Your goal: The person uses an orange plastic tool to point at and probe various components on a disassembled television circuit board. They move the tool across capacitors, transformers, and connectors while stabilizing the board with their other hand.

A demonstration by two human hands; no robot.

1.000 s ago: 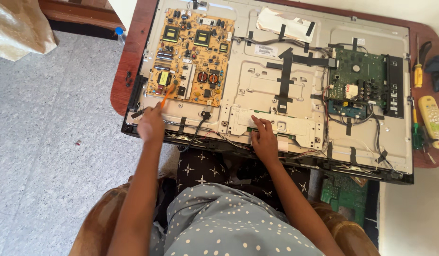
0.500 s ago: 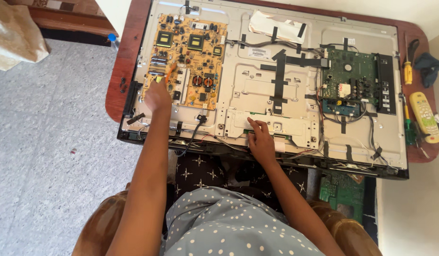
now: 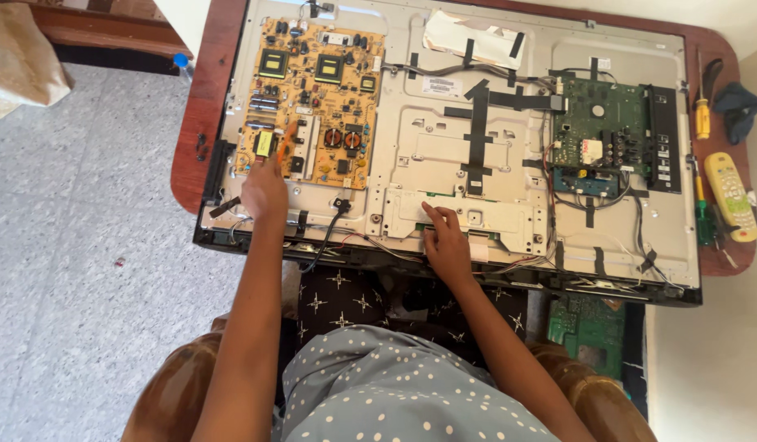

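Note:
An opened flat television [image 3: 411, 155] lies face down on a wooden table, its silver back panel exposed. My left hand [image 3: 264, 192] holds a small orange-handled screwdriver [image 3: 287, 139], whose tip rests on the orange power board [image 3: 317, 98] at the panel's left. My right hand [image 3: 446, 241] lies with fingers spread on the metal bracket near the panel's front edge and holds nothing. A green main board [image 3: 599, 135] sits at the right of the panel. Black tape strips [image 3: 477, 131] hold cables down in the middle.
At the table's right edge lie a yellow-handled screwdriver [image 3: 702, 115], a green-handled one [image 3: 704, 221], a pale remote control [image 3: 730, 196] and a dark cloth [image 3: 738, 102]. A loose green board [image 3: 587, 327] sits below the table's front right. A wooden chair [image 3: 174, 393] surrounds me.
My left hand has moved up and forward from the panel's front left edge onto the orange board with the screwdriver. My right hand has stayed on the bracket.

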